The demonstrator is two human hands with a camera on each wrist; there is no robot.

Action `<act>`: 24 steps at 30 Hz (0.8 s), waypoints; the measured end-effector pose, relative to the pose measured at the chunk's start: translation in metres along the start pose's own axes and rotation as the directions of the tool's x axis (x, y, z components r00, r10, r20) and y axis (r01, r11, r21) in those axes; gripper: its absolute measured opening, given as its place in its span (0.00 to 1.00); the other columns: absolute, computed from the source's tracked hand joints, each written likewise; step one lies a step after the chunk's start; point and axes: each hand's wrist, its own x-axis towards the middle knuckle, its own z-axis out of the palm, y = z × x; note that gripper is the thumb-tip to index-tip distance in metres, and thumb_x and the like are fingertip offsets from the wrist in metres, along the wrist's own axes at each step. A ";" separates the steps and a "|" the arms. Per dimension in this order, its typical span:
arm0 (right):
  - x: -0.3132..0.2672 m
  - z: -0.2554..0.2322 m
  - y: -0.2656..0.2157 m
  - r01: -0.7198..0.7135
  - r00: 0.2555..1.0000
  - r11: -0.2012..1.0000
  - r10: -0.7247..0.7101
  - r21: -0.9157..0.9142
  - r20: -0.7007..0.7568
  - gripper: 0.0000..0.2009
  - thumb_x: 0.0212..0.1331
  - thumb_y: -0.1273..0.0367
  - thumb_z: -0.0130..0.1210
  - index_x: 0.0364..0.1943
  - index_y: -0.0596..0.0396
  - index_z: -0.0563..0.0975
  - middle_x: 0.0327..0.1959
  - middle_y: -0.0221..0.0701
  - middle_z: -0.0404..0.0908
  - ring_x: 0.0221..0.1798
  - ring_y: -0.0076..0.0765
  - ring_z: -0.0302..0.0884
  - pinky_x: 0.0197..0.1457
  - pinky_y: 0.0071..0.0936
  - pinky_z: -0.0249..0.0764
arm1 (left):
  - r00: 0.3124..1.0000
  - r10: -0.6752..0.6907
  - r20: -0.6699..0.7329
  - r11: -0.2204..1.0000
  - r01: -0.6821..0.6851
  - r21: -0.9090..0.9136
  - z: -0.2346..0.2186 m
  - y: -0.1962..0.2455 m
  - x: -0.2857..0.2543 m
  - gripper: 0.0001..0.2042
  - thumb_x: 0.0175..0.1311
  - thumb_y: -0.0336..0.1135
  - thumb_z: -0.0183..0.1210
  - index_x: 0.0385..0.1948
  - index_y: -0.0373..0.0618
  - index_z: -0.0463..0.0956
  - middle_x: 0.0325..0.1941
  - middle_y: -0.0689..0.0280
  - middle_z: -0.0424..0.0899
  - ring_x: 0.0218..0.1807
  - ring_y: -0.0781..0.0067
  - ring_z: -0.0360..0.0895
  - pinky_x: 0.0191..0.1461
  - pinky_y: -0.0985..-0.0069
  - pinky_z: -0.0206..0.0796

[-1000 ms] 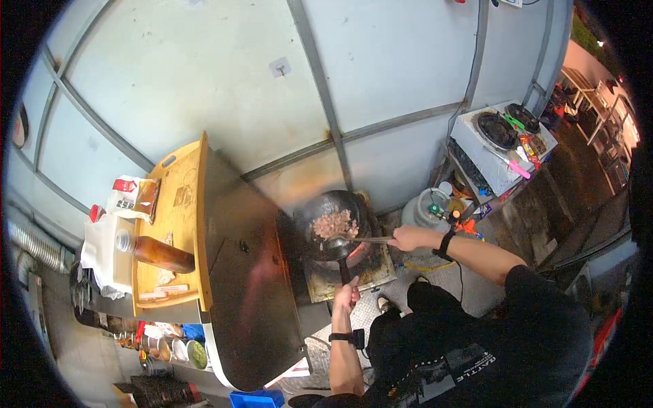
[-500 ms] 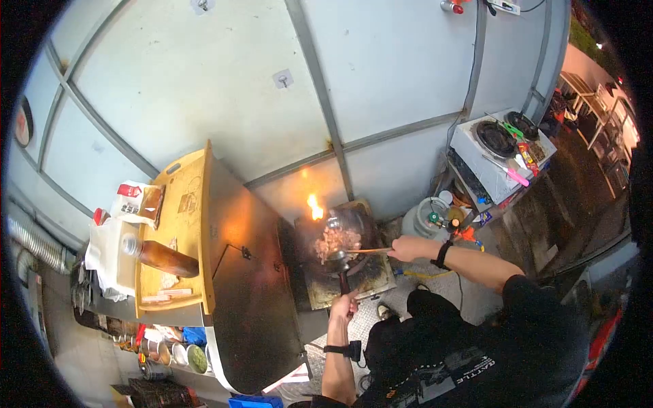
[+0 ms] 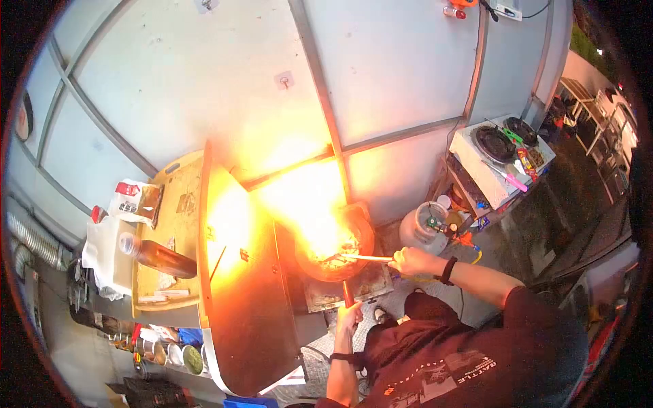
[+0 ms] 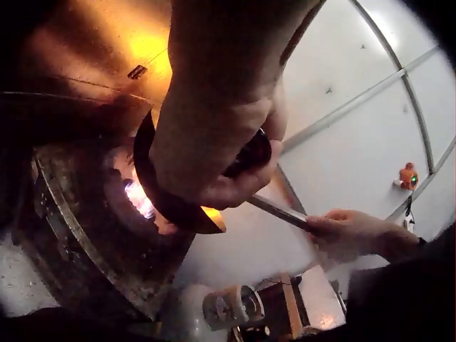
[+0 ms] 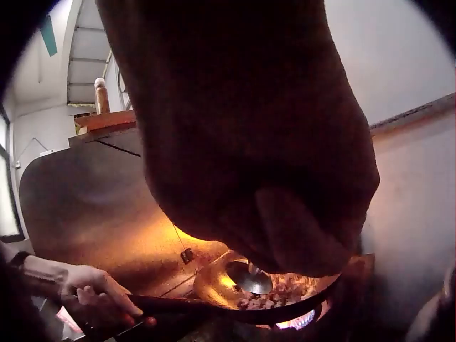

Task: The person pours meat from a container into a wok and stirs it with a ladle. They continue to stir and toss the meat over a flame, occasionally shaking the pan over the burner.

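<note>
My left hand (image 3: 349, 317) grips the handle of a dark wok (image 3: 333, 273) over a burner. In my right hand (image 3: 411, 260) is the long metal handle of a ladle (image 5: 249, 279), its bowl down inside the wok. Small pieces of meat (image 5: 279, 293) lie around the ladle bowl. A large bright flame (image 3: 306, 221) rises from the wok's far side and hides much of its inside in the head view. Under the wok, burner fire (image 4: 139, 198) shows in the left wrist view.
Left of the wok stands a metal panel (image 3: 255, 326), beside a wooden tray (image 3: 183, 178) with a brown bottle (image 3: 160, 257). A gas cylinder (image 3: 416, 228) is on the floor at right, near a two-ring stove (image 3: 496, 163). The wall (image 3: 272, 81) rises behind.
No flame stood over the wok a second ago; a small one appeared, and now it is large and lights the wall and panel. The left hand and wok have come slightly nearer the body.
</note>
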 end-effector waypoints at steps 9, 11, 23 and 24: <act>0.009 -0.011 -0.009 -0.039 0.999 0.985 0.034 -0.169 -0.036 0.18 0.65 0.59 0.53 0.27 0.63 0.78 0.24 0.43 0.80 0.30 0.54 0.81 0.33 0.46 0.77 | 0.995 -0.096 -0.038 0.979 0.101 0.176 -0.033 -0.019 0.035 0.12 0.65 0.37 0.61 0.36 0.38 0.71 0.18 0.68 0.69 0.15 0.80 0.64 0.15 0.79 0.54; 0.017 -0.003 -0.010 -0.002 0.999 0.978 -0.009 -0.208 -0.051 0.17 0.65 0.60 0.54 0.28 0.62 0.79 0.24 0.42 0.81 0.30 0.53 0.81 0.33 0.45 0.78 | 0.988 -0.145 -0.060 0.965 0.154 0.214 -0.026 -0.008 0.031 0.20 0.64 0.46 0.63 0.40 0.36 0.70 0.19 0.65 0.73 0.16 0.78 0.69 0.14 0.80 0.56; 0.089 0.109 -0.002 -0.302 0.939 0.886 0.340 0.351 -0.052 0.25 0.71 0.60 0.43 0.21 0.67 0.76 0.20 0.51 0.78 0.23 0.51 0.80 0.28 0.47 0.77 | 0.946 -0.028 -0.323 0.973 0.100 0.208 -0.144 -0.096 -0.089 0.20 0.71 0.41 0.51 0.57 0.35 0.66 0.36 0.48 0.85 0.30 0.60 0.85 0.28 0.73 0.76; 0.101 0.123 0.003 -0.321 0.942 0.845 0.331 0.427 0.055 0.25 0.71 0.60 0.43 0.20 0.67 0.76 0.20 0.51 0.78 0.22 0.51 0.80 0.26 0.46 0.77 | 0.942 -0.011 -0.336 0.983 0.073 0.171 -0.147 -0.099 -0.098 0.19 0.72 0.40 0.50 0.56 0.36 0.67 0.36 0.49 0.85 0.30 0.60 0.85 0.28 0.74 0.76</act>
